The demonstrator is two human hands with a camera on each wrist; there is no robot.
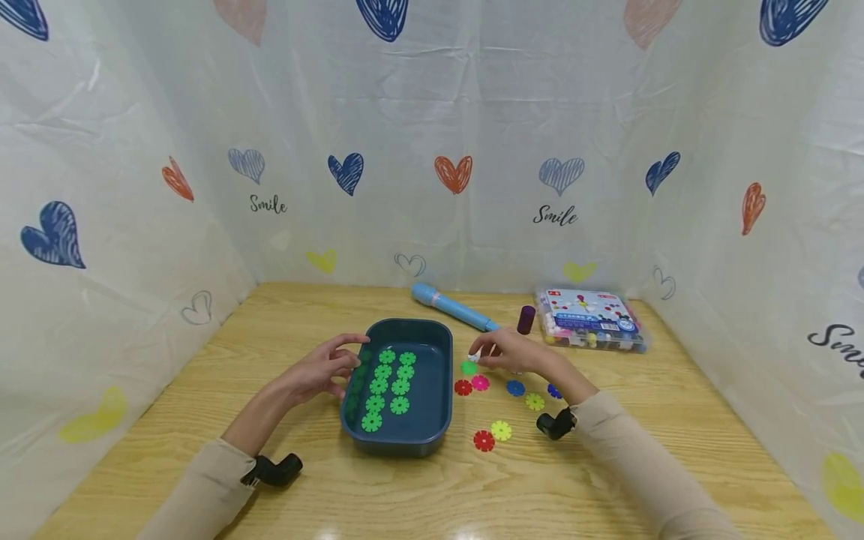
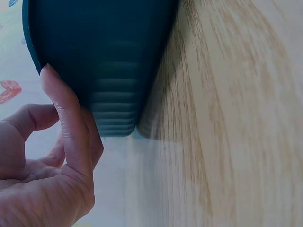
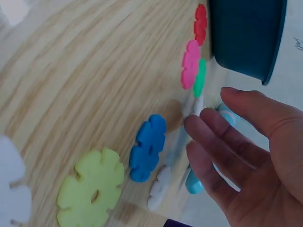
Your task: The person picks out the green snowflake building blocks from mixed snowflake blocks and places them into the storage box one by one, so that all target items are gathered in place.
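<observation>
- Tray (image 1: 442, 360) first, dark teal, on the wooden surface (image 1: 283, 330), its long axis running away from the person; green snowflake discs (image 1: 389, 381) lie in two rows inside.
- Left hand (image 1: 320, 371) rests on the tray's left rim, fingers fairly straight against the wall, nothing clamped in the grip; the left wrist view shows a fingertip at the rim edge.
- Loose discs come next, just right of the tray: one green disc (image 1: 469, 367), then red, pink, blue and yellow-green spread toward the person.
- Right hand (image 1: 509, 351) hovers just beyond that green disc, clearly the nearer hand; a small white piece (image 1: 475, 358) sits at its fingertips, and whether the grip pinches it I cannot tell.
</observation>
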